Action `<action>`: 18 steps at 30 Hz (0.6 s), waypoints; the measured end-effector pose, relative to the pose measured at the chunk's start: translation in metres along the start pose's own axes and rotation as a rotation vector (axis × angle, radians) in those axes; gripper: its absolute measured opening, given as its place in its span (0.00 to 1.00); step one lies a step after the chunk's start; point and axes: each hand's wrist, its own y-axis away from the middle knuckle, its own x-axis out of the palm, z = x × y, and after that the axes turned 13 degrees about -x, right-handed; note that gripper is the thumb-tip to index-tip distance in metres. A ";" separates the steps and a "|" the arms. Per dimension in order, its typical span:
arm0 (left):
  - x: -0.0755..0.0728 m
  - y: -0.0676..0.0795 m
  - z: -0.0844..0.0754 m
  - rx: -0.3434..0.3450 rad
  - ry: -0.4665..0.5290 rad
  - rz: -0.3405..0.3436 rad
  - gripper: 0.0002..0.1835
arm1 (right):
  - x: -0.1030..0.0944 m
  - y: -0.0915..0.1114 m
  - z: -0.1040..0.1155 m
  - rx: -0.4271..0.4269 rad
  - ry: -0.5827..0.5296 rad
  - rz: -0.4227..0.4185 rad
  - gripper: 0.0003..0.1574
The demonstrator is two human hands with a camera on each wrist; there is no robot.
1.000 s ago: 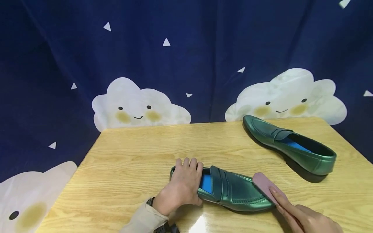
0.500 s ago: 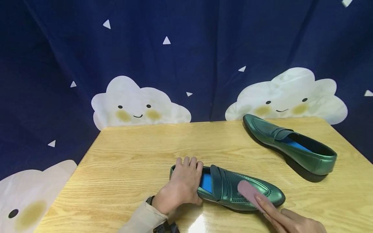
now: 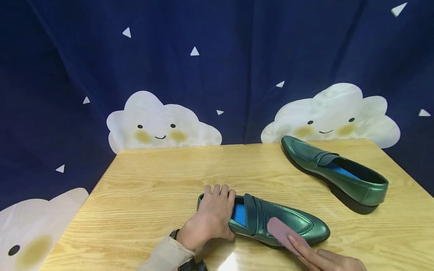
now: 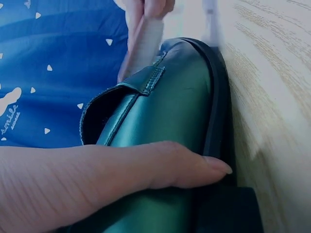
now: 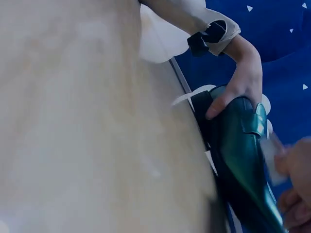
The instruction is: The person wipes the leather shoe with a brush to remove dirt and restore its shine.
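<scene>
A metallic green loafer (image 3: 315,227) with a blue insole lies on its sole, toe to the right. My left hand (image 3: 214,213) grips its heel end, fingers over the opening; in the left wrist view the thumb (image 4: 180,167) presses the near side down by the sole edge. Between fingers and thumb my right hand (image 3: 327,259) holds a pink-backed brush (image 3: 282,230), laid across the vamp just ahead of the strap. Pale bristles of the brush (image 4: 146,43) show in the left wrist view against the upper. The right wrist view blurs the brush (image 5: 273,158).
The matching green loafer (image 3: 367,194) stands at the back right of the wooden table (image 3: 152,180), toe pointing away to the left. A dark blue curtain (image 3: 230,67) with clouds and white triangles hangs behind the table.
The brush in my right hand has moved left from the loafer's toe, over the vamp, to near the strap. My left hand keeps its hold and the loafer stays in place.
</scene>
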 end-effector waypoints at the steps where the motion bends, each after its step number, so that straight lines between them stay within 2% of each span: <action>1: 0.000 0.000 0.000 -0.002 -0.002 0.000 0.56 | -0.004 -0.002 0.005 0.107 0.103 -0.052 0.36; 2: 0.000 0.000 0.000 -0.003 -0.005 -0.001 0.56 | -0.012 -0.008 0.011 0.260 0.030 -0.066 0.38; 3: 0.000 0.000 0.000 -0.004 -0.007 0.000 0.56 | -0.017 -0.012 0.014 0.394 0.010 -0.026 0.41; 4: 0.000 0.000 0.000 -0.005 -0.005 0.001 0.55 | -0.022 -0.017 0.016 0.500 0.011 0.025 0.42; 5: 0.001 0.000 -0.001 -0.006 -0.003 0.003 0.55 | -0.025 -0.021 0.015 0.551 -0.013 0.070 0.40; 6: 0.001 0.000 -0.001 -0.007 -0.002 0.004 0.55 | -0.028 -0.024 0.013 0.570 -0.057 0.087 0.37; 7: 0.001 0.000 -0.002 -0.009 0.000 0.007 0.55 | -0.029 -0.027 0.011 0.551 -0.112 0.086 0.35; 11: 0.001 0.000 -0.003 -0.011 0.004 0.017 0.55 | -0.031 -0.035 0.002 0.426 -0.329 0.071 0.31; 12: 0.001 0.000 -0.003 -0.010 0.003 0.019 0.55 | -0.031 -0.037 0.000 0.404 -0.349 0.058 0.30; 18: 0.000 0.000 -0.003 -0.018 -0.005 0.015 0.55 | -0.036 -0.050 -0.004 0.459 -0.275 0.028 0.32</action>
